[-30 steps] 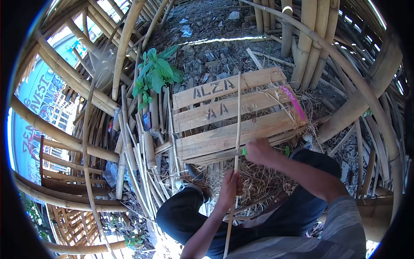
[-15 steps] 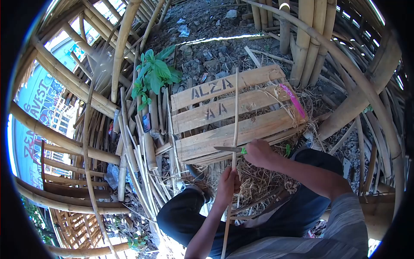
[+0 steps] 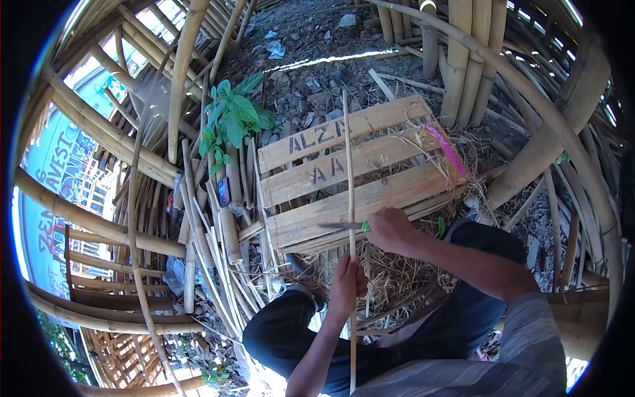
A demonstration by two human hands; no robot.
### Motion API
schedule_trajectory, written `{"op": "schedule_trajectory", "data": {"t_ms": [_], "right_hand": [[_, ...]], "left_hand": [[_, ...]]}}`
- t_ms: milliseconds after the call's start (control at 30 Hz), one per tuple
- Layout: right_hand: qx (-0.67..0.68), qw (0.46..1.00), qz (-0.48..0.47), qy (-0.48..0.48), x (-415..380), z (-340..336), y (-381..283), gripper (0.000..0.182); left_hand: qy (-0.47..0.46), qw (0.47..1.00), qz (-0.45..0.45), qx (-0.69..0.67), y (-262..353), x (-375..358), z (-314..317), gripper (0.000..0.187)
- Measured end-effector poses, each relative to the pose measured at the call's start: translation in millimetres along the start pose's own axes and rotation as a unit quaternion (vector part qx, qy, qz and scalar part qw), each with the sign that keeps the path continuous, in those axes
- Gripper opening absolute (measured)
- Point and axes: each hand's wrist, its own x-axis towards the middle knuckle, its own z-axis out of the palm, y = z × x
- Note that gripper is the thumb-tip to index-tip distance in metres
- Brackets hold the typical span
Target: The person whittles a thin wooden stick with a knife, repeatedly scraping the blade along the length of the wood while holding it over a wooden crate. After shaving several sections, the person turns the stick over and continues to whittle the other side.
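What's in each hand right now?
Left hand: closed around the thin bamboo strip.
Right hand: closed on the green-handled knife.

Camera: one, worn on my head, looking forward and down.
Shape of view: wide and round, bowed at the margins, dark at the corners.
Nearest, bottom edge: my shirt and bent legs, seen from above.
Close, just below and right of centre: my left hand and right hand, both seen from above.
Stick: running from the bottom edge up the view, away from me.
Middle distance, centre: slatted crate, seen from above at a slant.
Farther, top: stony ground.
Flanks: bamboo rails left, bamboo poles right.
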Motion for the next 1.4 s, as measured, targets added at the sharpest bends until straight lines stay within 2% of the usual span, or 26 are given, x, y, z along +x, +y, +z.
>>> {"op": "schedule_trajectory", "data": {"t_ms": [67, 100, 133, 167, 267, 367, 400, 467, 500, 567, 667, 733, 800, 900, 1000, 1133, 1200, 1233, 1300, 1333, 1367, 1400], "right_hand": [[-0.091, 0.983, -0.148, -0.052, -11, -7, -6, 0.019], [-0.092, 0.990, -0.090, -0.061, 3, -7, 9, 0.020], [-0.063, 0.997, 0.029, -0.020, 24, -20, 33, 0.020], [-0.035, 0.988, 0.147, 0.023, 42, -36, 58, 0.020], [-0.097, 0.981, 0.146, 0.079, 38, -70, 72, 0.021], [-0.020, 0.996, 0.078, 0.048, 7, -73, 36, 0.023], [-0.020, 0.996, 0.073, 0.046, 3, -66, 30, 0.023], [-0.059, 0.998, -0.001, -0.012, -7, -49, 17, 0.023], [-0.057, 0.998, -0.004, -0.014, -11, -40, 12, 0.023], [-0.060, 0.993, -0.053, -0.091, -17, -21, 6, 0.023], [-0.057, 0.991, -0.077, -0.094, -19, -7, 1, 0.021], [-0.052, 0.992, -0.074, -0.086, -16, -1, 4, 0.020], [-0.044, 0.995, -0.074, -0.051, -13, -1, 7, 0.021], [-0.056, 0.997, -0.043, -0.040, -4, -13, 12, 0.020], [-0.051, 0.998, -0.029, -0.014, -4, -22, 16, 0.020], [-0.033, 0.995, -0.056, -0.071, -16, -11, 11, 0.022], [-0.039, 0.990, -0.093, -0.103, -24, 16, 8, 0.024], [-0.043, 0.990, -0.099, -0.095, -29, 23, 5, 0.024], [-0.058, 0.989, -0.110, -0.086, -28, 27, 5, 0.024], [-0.074, 0.987, -0.120, -0.075, -27, 26, 4, 0.023], [-0.073, 0.987, -0.119, -0.075, -20, 21, 9, 0.023], [-0.058, 0.993, -0.076, -0.064, -7, 10, 17, 0.022]], "left_hand": [[-0.007, 1.000, -0.003, 0.012, -2, -5, -3, 0.019], [0.009, 0.999, -0.014, 0.032, -8, -13, 3, 0.019], [-0.024, 0.997, -0.073, -0.026, -15, -16, 2, 0.019], [-0.035, 0.995, -0.092, -0.004, -17, -25, 8, 0.019], [-0.097, 0.991, -0.091, 0.027, -15, -26, 11, 0.018], [-0.066, 0.995, -0.063, -0.027, -8, -12, -1, 0.019], [-0.063, 0.996, -0.060, -0.029, -8, -7, -6, 0.019], [-0.031, 0.998, -0.030, -0.036, -8, 0, -15, 0.020], [-0.034, 0.998, -0.032, -0.042, -9, 3, -18, 0.021], [-0.040, 0.997, -0.049, -0.052, -11, 9, -23, 0.023], [-0.060, 0.992, -0.081, -0.076, -22, 18, -26, 0.026], [-0.067, 0.989, -0.096, -0.088, -25, 18, -21, 0.027], [0.007, 0.991, -0.109, -0.081, -26, 17, -13, 0.030], [-0.024, 0.996, -0.081, -0.012, -32, 20, -24, 0.029], [-0.044, 0.997, -0.067, -0.014, -36, 21, -27, 0.028], [-0.012, 0.998, -0.067, 0.008, -37, 23, -26, 0.028], [0.053, 0.984, -0.016, 0.171, -39, 22, -23, 0.029], [0.054, 0.984, -0.016, 0.171, -45, 24, -28, 0.029], [0.065, 0.908, 0.144, 0.389, -57, 28, -38, 0.030], [0.066, 0.908, 0.143, 0.389, -58, 27, -37, 0.030], [0.077, 0.881, 0.185, 0.429, -59, 23, -36, 0.030], [0.088, 0.851, 0.225, 0.467, -57, 18, -33, 0.030]]}}
